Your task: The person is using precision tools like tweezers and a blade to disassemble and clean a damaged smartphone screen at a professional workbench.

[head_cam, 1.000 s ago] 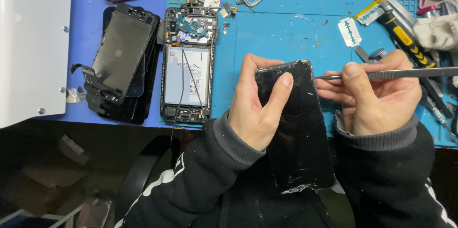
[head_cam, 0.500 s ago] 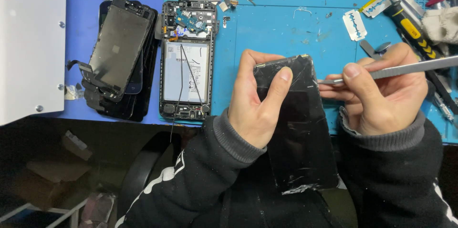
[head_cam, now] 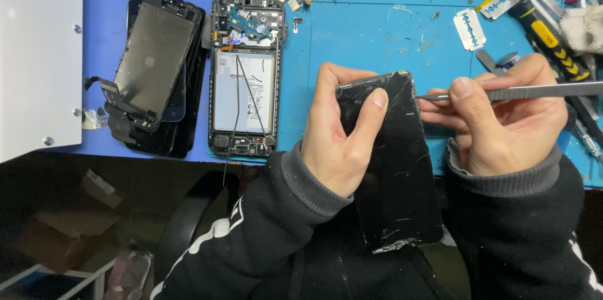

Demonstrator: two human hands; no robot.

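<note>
Near the centre of the frame the left hand (head_cam: 339, 137) was closed around a cracked black phone screen panel (head_cam: 392, 168), thumb laid across its upper face and fingers behind; that grip appeared meant to brace the glass and tilt its upper right edge toward the tool; the panel's lower end hung off the front edge of the bench, over the person's lap, with shattered glass at its bottom corner.

The right hand (head_cam: 502, 121) was closed in a pen-like pinch on a flat metal spudger (head_cam: 527, 91), the tip touching the panel's right edge near the top; the fingertips sat close to the tip, probably for fine control.

The blue work mat (head_cam: 377, 36) lay under both hands; at centre left an opened phone chassis (head_cam: 244, 74) lay face up with its battery and board exposed, well apart from the hands; further left a stack of removed black displays (head_cam: 151, 74) leaned on one another, set aside; a razor blade (head_cam: 470, 29) lay flat at upper right, near a yellow-and-black screwdriver (head_cam: 549, 33); a white panel (head_cam: 38, 55) filled the upper left.
</note>
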